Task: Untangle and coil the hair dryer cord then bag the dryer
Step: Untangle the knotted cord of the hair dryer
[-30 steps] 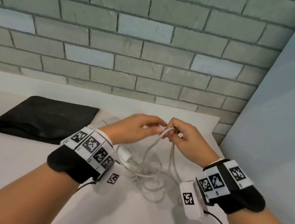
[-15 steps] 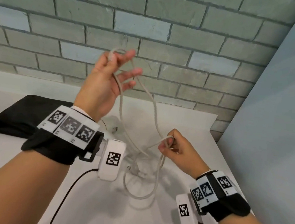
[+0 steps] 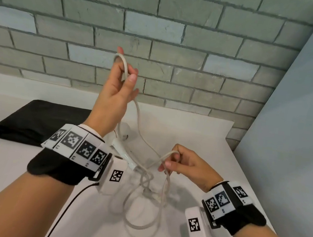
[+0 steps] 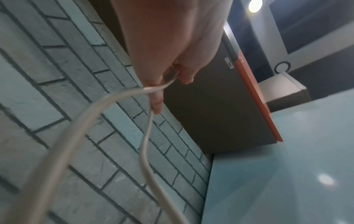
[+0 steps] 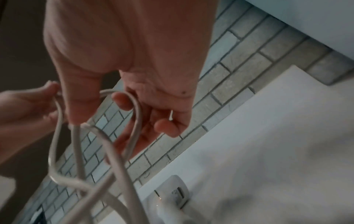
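A white hair dryer (image 3: 123, 149) lies on the white table (image 3: 199, 131), partly hidden behind my left wrist. Its pale cord (image 3: 141, 128) rises from a knotted tangle (image 3: 145, 181) to my raised left hand (image 3: 125, 70), which pinches a bend of it between thumb and fingers. Lower and to the right, my right hand (image 3: 170, 161) pinches another loop just above the table. In the right wrist view the cord (image 5: 134, 121) loops over the curled fingers (image 5: 122, 101). In the left wrist view the cord (image 4: 145, 136) hangs from the fingertips (image 4: 157, 104). A loose loop (image 3: 140, 221) rests on the table in front.
A black bag (image 3: 34, 122) lies flat on the table at the left, behind my left wrist. A grey brick wall (image 3: 160, 41) stands at the back and a pale blue panel (image 3: 296, 134) closes the right side. Black cables run from both wrist cameras.
One second ago both hands met low over the tangle. My left hand then lifted a cord loop high and has since drifted right; the right hand stays low, holding its loop.
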A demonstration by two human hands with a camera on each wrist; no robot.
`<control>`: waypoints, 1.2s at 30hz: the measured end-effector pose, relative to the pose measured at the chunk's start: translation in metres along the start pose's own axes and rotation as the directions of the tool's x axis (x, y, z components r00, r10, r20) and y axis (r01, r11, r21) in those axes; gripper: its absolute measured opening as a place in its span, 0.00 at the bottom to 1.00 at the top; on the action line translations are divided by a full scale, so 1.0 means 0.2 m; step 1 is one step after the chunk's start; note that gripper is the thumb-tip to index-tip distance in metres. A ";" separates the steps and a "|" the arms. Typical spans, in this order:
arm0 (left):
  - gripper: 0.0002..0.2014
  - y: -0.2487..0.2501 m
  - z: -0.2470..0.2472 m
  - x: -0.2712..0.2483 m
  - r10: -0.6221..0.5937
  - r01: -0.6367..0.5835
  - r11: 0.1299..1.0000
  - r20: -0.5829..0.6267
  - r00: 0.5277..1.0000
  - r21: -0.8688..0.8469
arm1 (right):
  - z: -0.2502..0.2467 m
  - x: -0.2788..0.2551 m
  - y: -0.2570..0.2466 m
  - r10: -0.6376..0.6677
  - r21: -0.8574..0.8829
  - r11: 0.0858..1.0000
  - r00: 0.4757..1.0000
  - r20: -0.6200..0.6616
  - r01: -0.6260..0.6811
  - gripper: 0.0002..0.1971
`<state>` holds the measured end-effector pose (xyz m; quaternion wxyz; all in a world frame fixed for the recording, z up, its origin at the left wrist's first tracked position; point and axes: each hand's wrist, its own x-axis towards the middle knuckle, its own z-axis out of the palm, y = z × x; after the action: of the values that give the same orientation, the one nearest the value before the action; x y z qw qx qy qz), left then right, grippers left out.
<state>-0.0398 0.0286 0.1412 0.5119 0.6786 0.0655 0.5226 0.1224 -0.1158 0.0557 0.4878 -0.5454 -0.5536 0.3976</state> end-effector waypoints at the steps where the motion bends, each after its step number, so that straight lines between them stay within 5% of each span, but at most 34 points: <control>1: 0.14 -0.01 -0.02 0.00 0.021 -0.022 0.996 0.009 1.000 0.084 | 0.00 0.00 0.01 -0.007 0.006 1.000 1.000 -0.001 0.007 0.17; 4: 0.15 -0.07 -0.04 -0.03 -0.074 0.004 0.915 0.158 0.985 0.403 | -0.02 0.01 0.00 -0.040 -0.066 0.997 0.993 -0.108 0.033 0.18; 7: 0.06 -0.14 0.02 -0.12 -0.393 -0.051 0.662 0.404 0.826 0.748 | -0.02 0.05 -0.04 -0.102 -0.174 0.982 0.980 -0.169 0.072 0.18; 9: 0.11 -0.16 0.05 -0.17 -0.528 0.009 0.669 0.467 0.709 0.743 | -0.04 0.06 -0.07 -0.137 -0.238 0.967 0.970 -0.199 0.088 0.18; 11: 0.14 -0.16 0.05 -0.17 -0.561 0.159 0.745 0.481 0.674 0.647 | -0.06 0.06 -0.08 -0.145 -0.247 0.965 0.960 -0.241 0.084 0.18; 13: 0.14 -0.15 0.05 -0.15 -0.552 0.272 0.795 0.461 0.695 0.542 | -0.08 0.06 -0.07 -0.137 -0.244 0.967 0.952 -0.276 0.068 0.16; 18: 0.15 -0.10 0.03 -0.06 -0.492 0.473 0.870 0.245 0.835 0.135 | -0.10 0.04 -0.06 -0.110 -0.274 0.961 0.954 -0.278 0.031 0.14; 23: 0.16 -0.04 -0.05 0.04 -0.443 0.405 0.858 -0.057 0.895 -0.315 | -0.12 0.00 -0.06 -0.064 -0.421 0.906 0.971 -0.230 -0.040 0.13; 28: 0.16 0.04 -0.13 0.03 -0.310 0.270 0.928 -0.130 0.942 -0.256 | -0.17 0.00 -0.09 -0.018 -0.303 0.944 0.898 -0.440 -0.129 0.15; 32: 0.16 0.09 -0.17 -0.03 -0.315 0.313 0.948 -0.054 0.947 -0.053 | -0.20 0.02 -0.15 0.098 -0.058 0.985 0.803 -0.588 -0.163 0.11; 36: 0.17 0.12 -0.18 -0.10 -0.398 0.397 0.916 0.008 0.917 0.056 | -0.21 0.06 -0.25 0.080 -0.029 0.992 0.797 -0.598 -0.121 0.09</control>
<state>-0.0881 0.0275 0.1441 0.5897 0.6696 0.2107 0.3994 0.1544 -0.1131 0.1138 0.5968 -0.6870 -0.3555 0.2134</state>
